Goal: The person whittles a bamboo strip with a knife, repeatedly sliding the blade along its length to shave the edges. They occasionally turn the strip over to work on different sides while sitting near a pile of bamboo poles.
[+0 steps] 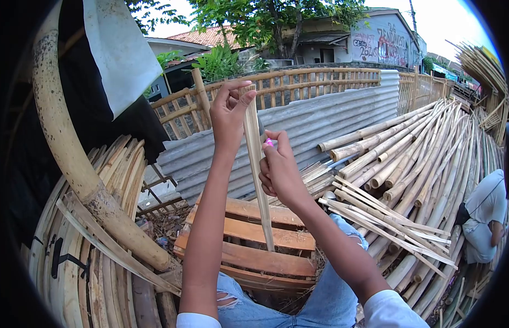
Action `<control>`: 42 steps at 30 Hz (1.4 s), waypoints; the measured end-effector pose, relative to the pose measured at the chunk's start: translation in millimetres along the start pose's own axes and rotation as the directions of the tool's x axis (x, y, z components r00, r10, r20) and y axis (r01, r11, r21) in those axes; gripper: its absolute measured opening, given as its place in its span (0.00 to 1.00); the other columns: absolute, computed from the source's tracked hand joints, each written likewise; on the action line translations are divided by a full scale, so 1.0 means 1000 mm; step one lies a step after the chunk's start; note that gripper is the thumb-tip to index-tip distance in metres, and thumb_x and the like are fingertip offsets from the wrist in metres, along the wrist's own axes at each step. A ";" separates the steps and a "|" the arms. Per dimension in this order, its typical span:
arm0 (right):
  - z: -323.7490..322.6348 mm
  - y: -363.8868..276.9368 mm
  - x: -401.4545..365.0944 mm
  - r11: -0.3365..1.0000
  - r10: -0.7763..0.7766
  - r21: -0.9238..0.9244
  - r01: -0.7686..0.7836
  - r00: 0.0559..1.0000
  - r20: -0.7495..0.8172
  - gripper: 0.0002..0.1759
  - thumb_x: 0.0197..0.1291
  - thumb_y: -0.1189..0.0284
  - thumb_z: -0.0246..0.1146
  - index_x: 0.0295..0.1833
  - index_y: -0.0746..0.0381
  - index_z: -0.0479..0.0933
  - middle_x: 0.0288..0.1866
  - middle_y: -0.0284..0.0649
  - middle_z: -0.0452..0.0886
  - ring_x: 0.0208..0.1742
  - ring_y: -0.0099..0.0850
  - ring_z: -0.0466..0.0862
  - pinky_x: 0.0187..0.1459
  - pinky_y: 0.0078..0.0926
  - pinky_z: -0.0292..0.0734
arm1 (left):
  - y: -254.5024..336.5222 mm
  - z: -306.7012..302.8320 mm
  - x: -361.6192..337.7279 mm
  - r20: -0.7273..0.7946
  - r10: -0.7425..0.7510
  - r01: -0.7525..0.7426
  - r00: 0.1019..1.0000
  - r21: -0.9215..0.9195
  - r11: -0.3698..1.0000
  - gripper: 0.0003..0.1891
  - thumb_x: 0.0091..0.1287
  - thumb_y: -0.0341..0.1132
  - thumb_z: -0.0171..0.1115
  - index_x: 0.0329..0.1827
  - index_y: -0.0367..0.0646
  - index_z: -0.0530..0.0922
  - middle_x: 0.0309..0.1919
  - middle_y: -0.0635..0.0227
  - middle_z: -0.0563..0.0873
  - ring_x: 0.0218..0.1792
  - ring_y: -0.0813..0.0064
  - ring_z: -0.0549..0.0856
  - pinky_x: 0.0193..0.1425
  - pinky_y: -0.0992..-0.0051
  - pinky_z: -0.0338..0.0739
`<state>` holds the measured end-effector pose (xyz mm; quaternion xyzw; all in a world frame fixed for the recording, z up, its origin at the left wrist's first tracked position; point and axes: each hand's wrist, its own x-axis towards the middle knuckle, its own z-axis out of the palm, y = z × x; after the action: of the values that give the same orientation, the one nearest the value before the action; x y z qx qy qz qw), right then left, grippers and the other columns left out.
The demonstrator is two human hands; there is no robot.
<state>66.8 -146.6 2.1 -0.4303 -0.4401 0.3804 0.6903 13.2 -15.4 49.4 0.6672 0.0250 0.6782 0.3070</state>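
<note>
A long, pale split-bamboo strip (265,216) stands nearly upright in front of me, its lower end on a slatted wooden crate (254,257). Near its top, my left hand (230,117) pinches it between thumb and fingers. Beside the strip's right edge, my right hand (282,169) is closed around the pink handle of a knife (268,142). Only a bit of the dark blade shows, against the upper part of the strip; whether it cuts in cannot be made out. My knees in torn jeans flank the crate.
Bamboo poles (396,164) lie piled on the right, with loose split strips (391,224) on top. A thick bamboo post (68,136) curves up at left beside stacked slats (90,257). Corrugated sheeting (320,115) stands ahead. Another person (484,213) bends at far right.
</note>
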 end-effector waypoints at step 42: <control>-0.015 -0.040 0.014 0.959 0.196 0.147 -0.243 0.941 0.277 0.09 0.71 0.70 0.45 0.54 0.55 0.61 0.14 0.27 0.54 0.08 0.17 0.50 0.08 0.16 0.45 | 0.001 -0.026 0.013 0.133 -0.005 0.008 0.991 -0.024 1.000 0.10 0.62 0.33 0.69 0.44 0.42 0.82 0.23 0.83 0.69 0.23 0.93 0.64 0.26 0.87 0.57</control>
<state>91.5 -151.1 39.5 -0.3594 -0.4397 0.5465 0.6155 -9.9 -0.6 58.1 0.7072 -0.0016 0.6314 0.3181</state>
